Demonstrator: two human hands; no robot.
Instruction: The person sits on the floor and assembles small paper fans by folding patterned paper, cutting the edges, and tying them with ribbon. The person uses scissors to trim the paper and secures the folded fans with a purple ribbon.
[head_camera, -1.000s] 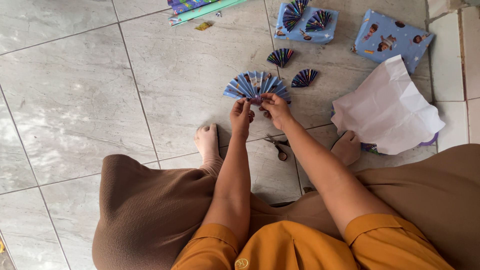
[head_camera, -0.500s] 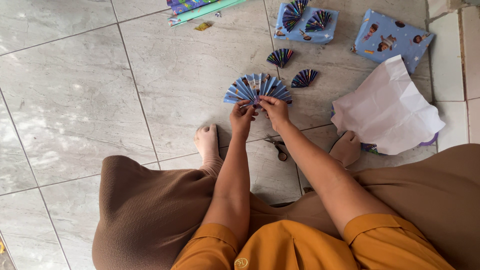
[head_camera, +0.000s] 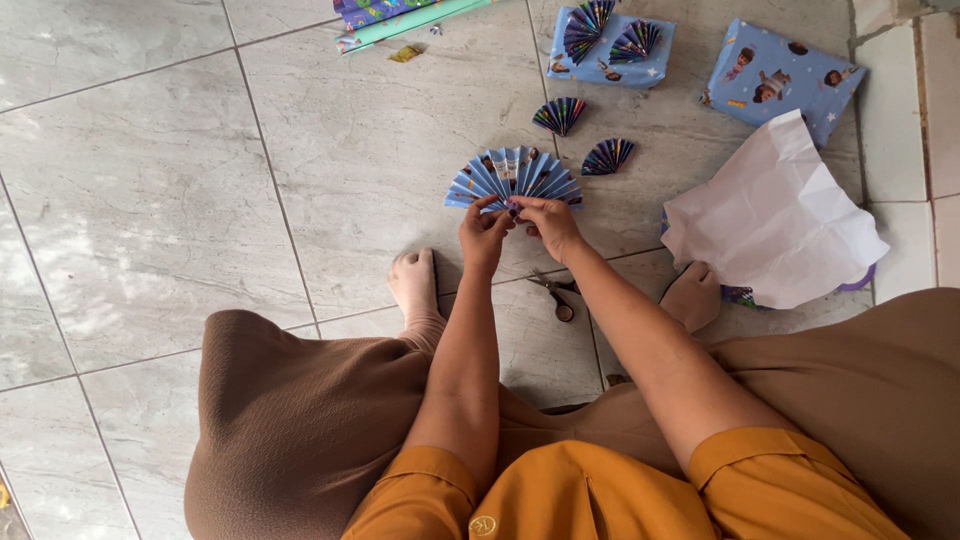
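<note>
A blue pleated paper fan (head_camera: 513, 176) is spread open above the grey tiled floor (head_camera: 150, 180). My left hand (head_camera: 483, 233) and my right hand (head_camera: 547, 224) both pinch it at its base, fingertips nearly touching. Two smaller folded fans, one dark (head_camera: 559, 115) and one blue (head_camera: 608, 156), lie on the floor just beyond it. Two more small fans (head_camera: 610, 32) rest on a blue wrapped parcel (head_camera: 596, 68) farther off.
Scissors (head_camera: 558, 295) lie between my bare feet (head_camera: 414, 284). A crumpled white paper sheet (head_camera: 775, 222) sits right, another blue wrapped parcel (head_camera: 778, 78) beyond it. Rolled wrapping paper (head_camera: 400, 15) lies at the top edge. My brown skirt (head_camera: 300, 420) covers the near floor.
Both hands stay at the fan's base with only slight finger shifts. Nothing else has moved.
</note>
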